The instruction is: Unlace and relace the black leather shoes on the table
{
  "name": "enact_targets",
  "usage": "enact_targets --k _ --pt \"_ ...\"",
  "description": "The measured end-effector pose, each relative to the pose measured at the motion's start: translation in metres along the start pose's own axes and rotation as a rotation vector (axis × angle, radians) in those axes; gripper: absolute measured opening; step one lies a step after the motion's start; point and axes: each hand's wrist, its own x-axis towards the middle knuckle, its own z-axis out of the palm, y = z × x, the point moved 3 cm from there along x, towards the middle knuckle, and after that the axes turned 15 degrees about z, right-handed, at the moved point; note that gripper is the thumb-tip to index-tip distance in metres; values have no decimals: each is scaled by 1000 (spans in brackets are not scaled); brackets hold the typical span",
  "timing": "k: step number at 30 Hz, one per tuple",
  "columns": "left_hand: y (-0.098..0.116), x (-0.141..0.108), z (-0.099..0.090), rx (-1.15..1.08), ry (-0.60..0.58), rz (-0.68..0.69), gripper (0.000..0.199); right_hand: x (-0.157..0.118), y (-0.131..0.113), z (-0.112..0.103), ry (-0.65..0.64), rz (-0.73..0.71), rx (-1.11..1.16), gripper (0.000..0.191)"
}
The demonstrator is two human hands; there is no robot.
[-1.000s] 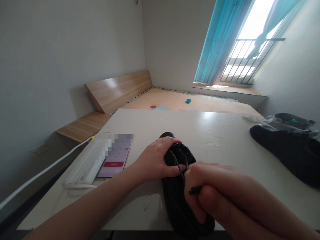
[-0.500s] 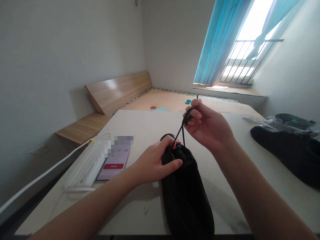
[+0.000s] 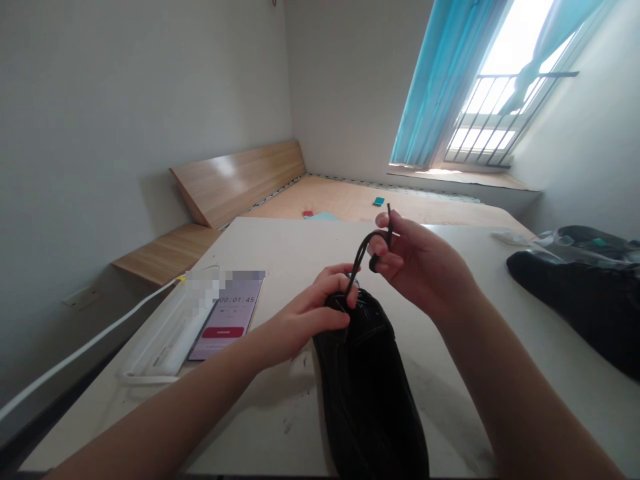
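Item, white table: one, pale-topped, marked with a few dark scuffs, set before me
Item, black shoe: one, sole down on the table, its open heel end at the table's near edge and its toe pointing to the far edge
Item, black laces: drawn up from the shoe's front and bowed through the air above the table, clear of its top
Item, my right hand: raised over the table, fingers curled and gripping the laces, with one dark tip standing upright by my thumb and forefinger
Item, my left hand: low over the table's middle, fingers bent on the shoe's front and touching the base of the laces; whether it was closed on them I could not tell
Item, phone: on the table's left side, screen lit, reading 00:01:45 above a red button
Item, second shoe: dark, at the table's right side, with clear plastic beside it
Item, bed: peach-covered, beyond the table's far edge, bearing a small teal object
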Motion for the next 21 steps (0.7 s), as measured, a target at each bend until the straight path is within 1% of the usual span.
enact_targets --k 2,4,5,6,7,9,11,14,16,17,18,19,21 --pt "0 1 -1 -142 100 -56 9 3 -1 -12 163 -57 -146 19" --pt "-3 2 -3 -221 214 -108 14 4 -6 -24 350 -180 -265 20" --pt "-6 3 -4 -265 276 -125 16 3 -9 -29 409 -235 -285 21" --pt "-8 3 -4 -318 335 -137 19 3 -11 -33 432 -267 -269 21" --pt "-11 4 -5 -370 390 -145 22 3 -13 -37 420 -277 -219 21" --pt "-16 4 -6 -461 478 -160 21 4 -18 -44 351 -258 -65 18" --pt "-17 5 -8 -552 505 -151 20 3 -25 -52 313 -251 80 16" --pt "-9 9 -14 -697 510 -41 32 0 -36 -67 364 -315 214 21" --pt "0 10 -23 -777 553 22 37 -4 -41 -75 404 -350 217 21" --pt "3 11 -28 -803 586 35 37 -7 -42 -77 407 -361 168 19" --pt "7 12 -33 -813 624 43 38 -10 -43 -77 397 -367 68 16" --pt "10 12 -38 -803 666 52 38 -14 -42 -76 374 -359 -88 15" --pt "16 12 -48 -717 756 87 39 -21 -35 -71 321 -279 -499 24"
